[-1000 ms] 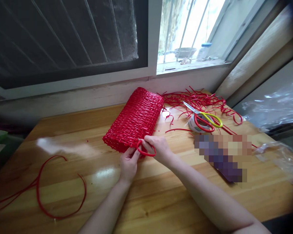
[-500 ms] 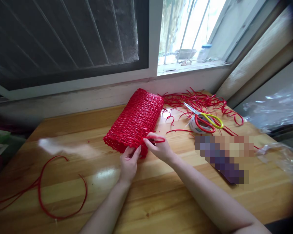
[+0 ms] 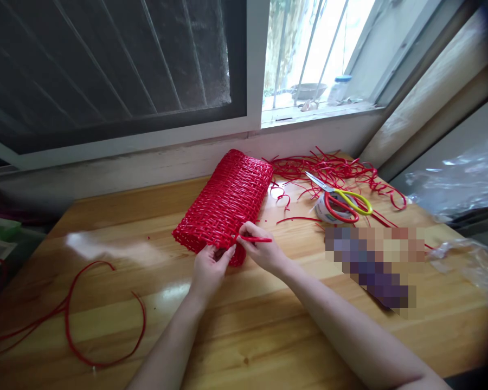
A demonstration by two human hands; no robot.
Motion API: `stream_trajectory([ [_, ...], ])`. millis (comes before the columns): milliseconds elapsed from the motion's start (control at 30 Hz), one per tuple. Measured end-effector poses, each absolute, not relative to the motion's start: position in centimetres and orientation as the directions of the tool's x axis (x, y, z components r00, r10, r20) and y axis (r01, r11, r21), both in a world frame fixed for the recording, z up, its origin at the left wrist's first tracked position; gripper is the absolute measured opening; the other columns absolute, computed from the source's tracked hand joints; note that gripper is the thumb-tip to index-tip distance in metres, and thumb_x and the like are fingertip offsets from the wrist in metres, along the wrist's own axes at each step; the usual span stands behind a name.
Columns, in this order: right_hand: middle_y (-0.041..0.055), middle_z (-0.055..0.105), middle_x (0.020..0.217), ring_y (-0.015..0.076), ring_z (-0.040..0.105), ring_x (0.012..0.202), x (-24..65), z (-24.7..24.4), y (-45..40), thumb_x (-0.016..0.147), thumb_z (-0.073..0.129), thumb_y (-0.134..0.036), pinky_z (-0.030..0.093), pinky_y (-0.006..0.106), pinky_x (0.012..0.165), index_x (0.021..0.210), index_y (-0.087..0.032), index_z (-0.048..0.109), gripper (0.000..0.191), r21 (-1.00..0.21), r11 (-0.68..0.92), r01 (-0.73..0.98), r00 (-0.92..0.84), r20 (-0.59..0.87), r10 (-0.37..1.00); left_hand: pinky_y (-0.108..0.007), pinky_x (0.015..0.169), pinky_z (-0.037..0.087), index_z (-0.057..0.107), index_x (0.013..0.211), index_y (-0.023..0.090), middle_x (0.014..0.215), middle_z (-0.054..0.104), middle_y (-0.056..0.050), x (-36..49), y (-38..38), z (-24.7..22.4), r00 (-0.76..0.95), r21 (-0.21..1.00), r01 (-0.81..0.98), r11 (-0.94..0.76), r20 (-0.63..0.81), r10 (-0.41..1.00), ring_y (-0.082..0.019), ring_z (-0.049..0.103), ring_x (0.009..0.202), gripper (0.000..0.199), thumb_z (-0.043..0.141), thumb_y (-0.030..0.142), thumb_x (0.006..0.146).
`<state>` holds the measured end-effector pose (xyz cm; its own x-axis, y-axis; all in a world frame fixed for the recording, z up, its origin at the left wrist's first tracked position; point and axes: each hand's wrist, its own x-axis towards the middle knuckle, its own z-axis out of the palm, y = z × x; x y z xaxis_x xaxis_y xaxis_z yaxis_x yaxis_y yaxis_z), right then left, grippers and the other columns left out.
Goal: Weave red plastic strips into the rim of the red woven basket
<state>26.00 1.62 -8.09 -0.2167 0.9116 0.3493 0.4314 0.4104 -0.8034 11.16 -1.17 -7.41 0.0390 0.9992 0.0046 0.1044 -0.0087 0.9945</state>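
Note:
A red woven basket point(image 3: 228, 197) lies on its side on the wooden table, its open end towards me. At the near rim, my left hand point(image 3: 210, 266) is closed on the basket's edge, thumb on the outside and fingers partly hidden in the opening. Just right of it, my right hand point(image 3: 260, 249) pinches a red plastic strip point(image 3: 258, 239) against the rim. The strip's looped end sticks out to the right over that hand. Fingertips of both hands are close together.
Yellow-and-red-handled scissors point(image 3: 341, 203) rest on a white tape roll point(image 3: 323, 211). Behind them is a tangle of red strips point(image 3: 329, 168). A long red strip point(image 3: 67, 319) curls at the left. A blurred-out dark object point(image 3: 370, 271) lies right, near clear plastic wrapping point(image 3: 467, 265).
My right hand has shifted slightly left along the rim, closer to my left fingertips. The strip's loop looks narrower and flatter. My left hand has moved a little left; the basket is nearly still.

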Motion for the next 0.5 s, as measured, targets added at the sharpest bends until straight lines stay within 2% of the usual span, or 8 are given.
stream_trajectory([
  [167, 0.0018, 0.052, 0.070, 0.0122, 0.048, 0.065, 25.6, -8.0, 1.6, 0.083, 0.042, -0.017, 0.038, 0.023, 0.060, 0.074, -0.018, 0.045, 0.010, -0.689, 0.566, 0.452, -0.212, 0.534, 0.819, -0.029, 0.078, 0.049, 0.065, 0.092, 0.014, 0.090, 0.070, -0.006, 10.7, -0.8, -7.2, 0.121, 0.992, 0.127, -0.011, -0.004, 0.993, -0.019, 0.064, 0.084, 0.024, 0.060, 0.031, 0.076],
  [300, 0.0037, 0.055, 0.080, 0.0131, 0.053, 0.074, 25.3, -8.5, 1.6, 0.083, 0.043, -0.016, 0.043, 0.025, 0.066, 0.085, -0.018, 0.046, 0.004, -0.733, 0.559, 0.389, -0.173, 0.538, 0.825, -0.029, 0.073, 0.049, 0.065, 0.084, 0.014, 0.082, 0.070, -0.006, 10.6, -0.8, -7.3, 0.076, 0.975, 0.224, 0.015, -0.032, 0.997, -0.020, 0.064, 0.078, 0.025, 0.062, 0.035, 0.074],
  [400, 0.0042, 0.054, 0.088, 0.0125, 0.054, 0.075, 25.5, -9.0, 1.4, 0.079, 0.048, -0.016, 0.045, 0.025, 0.068, 0.100, -0.018, 0.043, 0.021, -0.798, 0.518, 0.308, -0.159, 0.493, 0.855, -0.030, 0.074, 0.049, 0.065, 0.085, 0.014, 0.085, 0.070, -0.007, 10.6, -0.8, -7.4, 0.007, 0.974, 0.221, 0.038, -0.041, 0.999, -0.020, 0.064, 0.079, 0.026, 0.064, 0.036, 0.071],
  [500, 0.0027, 0.051, 0.084, 0.0122, 0.051, 0.071, 25.5, -9.5, 0.7, 0.072, 0.052, -0.013, 0.045, 0.026, 0.064, 0.105, -0.019, 0.037, 0.037, -0.811, 0.508, 0.292, -0.150, 0.485, 0.861, -0.032, 0.080, 0.048, 0.061, 0.094, 0.015, 0.095, 0.069, -0.008, 10.7, -0.7, -7.4, -0.058, 0.995, 0.063, 0.081, -0.078, 0.995, -0.020, 0.064, 0.087, 0.033, 0.068, 0.033, 0.067],
])
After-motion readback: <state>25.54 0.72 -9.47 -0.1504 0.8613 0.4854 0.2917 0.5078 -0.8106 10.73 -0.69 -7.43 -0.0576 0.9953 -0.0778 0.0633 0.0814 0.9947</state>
